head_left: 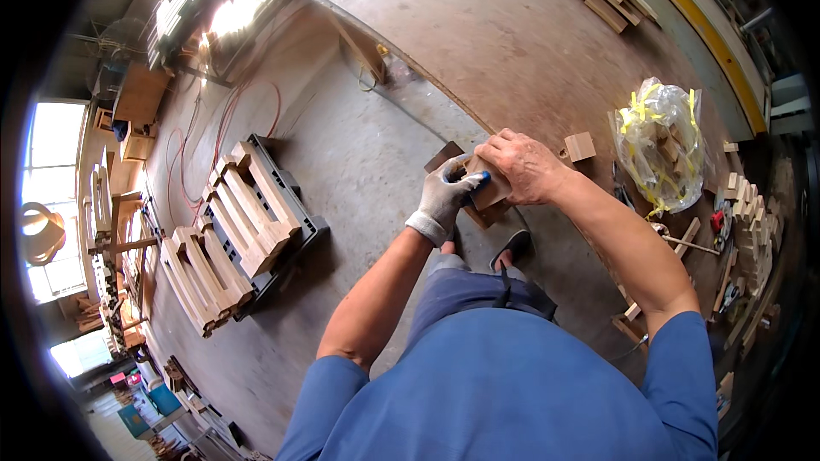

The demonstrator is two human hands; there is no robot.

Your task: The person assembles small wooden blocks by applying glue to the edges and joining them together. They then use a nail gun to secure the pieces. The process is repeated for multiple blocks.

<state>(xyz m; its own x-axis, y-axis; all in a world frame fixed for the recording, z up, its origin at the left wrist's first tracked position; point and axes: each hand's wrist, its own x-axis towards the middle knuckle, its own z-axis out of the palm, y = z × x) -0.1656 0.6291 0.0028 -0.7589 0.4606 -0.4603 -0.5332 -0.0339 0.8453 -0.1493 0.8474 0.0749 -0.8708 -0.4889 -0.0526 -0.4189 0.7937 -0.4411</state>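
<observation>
A wooden block (489, 195) sits between my two hands, in front of my body near the edge of the large table. My left hand (442, 195), in a pale knitted glove with a blue patch at a fingertip, is closed on the block's left side. From above and the right, my bare right hand (519, 166) grips the same block; its fingers partly hide it. A darker brown piece of wood (443, 156) shows just beyond the gloved hand. On the tabletop right of my hands rests a small square wooden block (580, 147).
The broad brown table (512, 43) stretches ahead and right. On it lies a clear plastic bag (662, 141) with yellow ties and wood pieces inside. Wooden parts (249, 209) are stacked on a dark pallet (307, 232) at left. Red hoses (229, 111) cross the floor. Tools and wood strips lie at right.
</observation>
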